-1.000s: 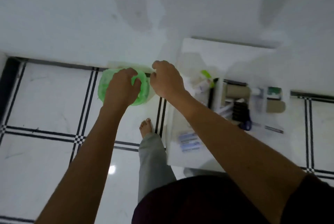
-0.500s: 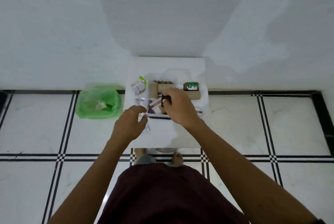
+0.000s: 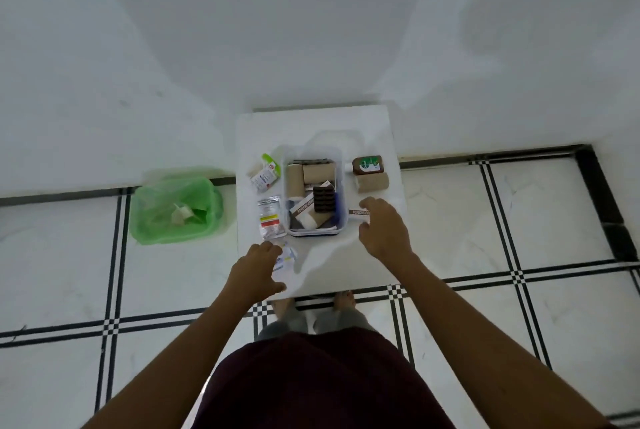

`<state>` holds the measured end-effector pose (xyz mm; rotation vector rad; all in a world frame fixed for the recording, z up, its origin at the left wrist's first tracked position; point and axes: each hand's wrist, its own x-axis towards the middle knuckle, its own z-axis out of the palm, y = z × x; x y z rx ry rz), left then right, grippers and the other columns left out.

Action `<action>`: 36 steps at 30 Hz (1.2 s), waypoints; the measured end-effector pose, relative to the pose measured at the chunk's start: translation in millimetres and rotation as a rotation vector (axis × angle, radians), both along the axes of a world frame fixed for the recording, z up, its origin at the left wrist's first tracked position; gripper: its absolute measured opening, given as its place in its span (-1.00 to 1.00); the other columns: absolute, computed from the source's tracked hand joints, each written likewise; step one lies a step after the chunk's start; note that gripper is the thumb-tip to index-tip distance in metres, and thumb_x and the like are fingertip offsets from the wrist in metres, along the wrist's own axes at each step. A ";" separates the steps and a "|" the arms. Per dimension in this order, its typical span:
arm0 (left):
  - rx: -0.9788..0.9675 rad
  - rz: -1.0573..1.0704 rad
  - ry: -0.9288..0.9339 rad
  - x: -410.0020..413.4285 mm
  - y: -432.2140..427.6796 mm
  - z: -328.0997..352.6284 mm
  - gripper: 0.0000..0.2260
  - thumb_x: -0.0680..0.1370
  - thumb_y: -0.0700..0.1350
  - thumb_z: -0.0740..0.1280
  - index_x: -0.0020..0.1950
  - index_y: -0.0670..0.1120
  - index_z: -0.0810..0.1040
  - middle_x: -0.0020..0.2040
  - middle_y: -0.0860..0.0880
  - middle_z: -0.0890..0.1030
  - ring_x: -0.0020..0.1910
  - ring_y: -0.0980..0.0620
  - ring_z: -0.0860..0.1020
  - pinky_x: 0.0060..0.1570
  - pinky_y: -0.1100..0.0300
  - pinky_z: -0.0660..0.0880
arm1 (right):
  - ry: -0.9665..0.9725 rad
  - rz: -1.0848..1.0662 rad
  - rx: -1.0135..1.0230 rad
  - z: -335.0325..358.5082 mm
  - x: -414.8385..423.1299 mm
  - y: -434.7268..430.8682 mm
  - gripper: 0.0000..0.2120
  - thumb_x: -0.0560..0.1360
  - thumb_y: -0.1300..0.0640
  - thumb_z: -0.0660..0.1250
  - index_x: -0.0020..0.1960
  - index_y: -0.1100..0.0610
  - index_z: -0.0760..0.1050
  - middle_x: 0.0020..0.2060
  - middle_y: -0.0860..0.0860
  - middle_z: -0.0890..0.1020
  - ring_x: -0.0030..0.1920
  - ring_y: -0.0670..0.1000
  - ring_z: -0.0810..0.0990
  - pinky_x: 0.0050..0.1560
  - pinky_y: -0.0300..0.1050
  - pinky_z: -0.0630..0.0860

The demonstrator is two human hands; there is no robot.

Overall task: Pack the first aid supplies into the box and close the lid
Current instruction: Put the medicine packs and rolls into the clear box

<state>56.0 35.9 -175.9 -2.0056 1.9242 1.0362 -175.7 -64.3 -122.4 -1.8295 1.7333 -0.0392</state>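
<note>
Standing against a white wall on a black-lined tile floor, a small white table (image 3: pixel 346 266) carries the open box (image 3: pixel 313 198), already holding rolls and packets. A brown bottle (image 3: pixel 367 165) sits right of it, sachets (image 3: pixel 269 217) left, a green bin (image 3: pixel 176 208) alongside. Left hand (image 3: pixel 258 267) and right hand (image 3: pixel 382 229) hover with fingers apart, holding nothing.

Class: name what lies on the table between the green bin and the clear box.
Head view: a green-capped tube and foil sachets lie on the table.
</note>
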 end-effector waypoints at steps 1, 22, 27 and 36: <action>0.000 -0.048 -0.030 2.6 0.4 -5.8 -0.34 0.33 0.12 0.48 0.35 -0.06 0.37 0.32 -0.04 0.45 0.25 -0.07 0.41 0.12 0.03 0.45 | 0.029 0.016 0.009 -7.3 -0.8 -2.1 -0.61 0.47 0.30 0.29 0.29 0.17 0.42 0.21 0.14 0.53 0.21 0.14 0.50 0.10 -0.02 0.48; -0.155 0.013 -0.133 -4.5 -21.9 -24.7 -0.69 0.47 -0.25 0.25 0.22 -0.14 0.45 0.13 -0.13 0.58 -0.01 -0.17 0.58 -0.17 0.01 0.51 | 0.278 0.108 0.056 -60.7 -16.2 -32.0 -0.67 0.46 0.15 0.35 0.22 0.16 0.45 0.04 0.13 0.58 0.05 0.14 0.55 -0.14 -0.09 0.42; -0.076 0.160 -0.118 -0.4 -22.6 2.8 -0.82 0.53 0.02 0.28 0.06 -0.04 0.48 -0.02 -0.05 0.64 -0.10 -0.11 0.59 -0.19 0.11 0.45 | 0.070 -0.147 0.070 -31.9 -19.9 -27.6 -0.69 0.40 0.11 0.43 0.10 0.17 0.49 -0.02 0.10 0.63 -0.04 0.15 0.63 -0.21 -0.14 0.45; -0.378 0.191 0.187 2.2 -48.9 82.6 -0.73 0.62 0.08 0.09 0.06 -0.04 0.49 -0.10 -0.03 0.58 -0.13 -0.06 0.51 -0.21 0.07 0.43 | -0.249 -0.293 -0.007 25.5 15.8 -38.8 -0.67 0.39 0.04 0.49 0.09 0.15 0.55 -0.02 0.04 0.67 -0.08 0.02 0.66 -0.32 -0.44 0.35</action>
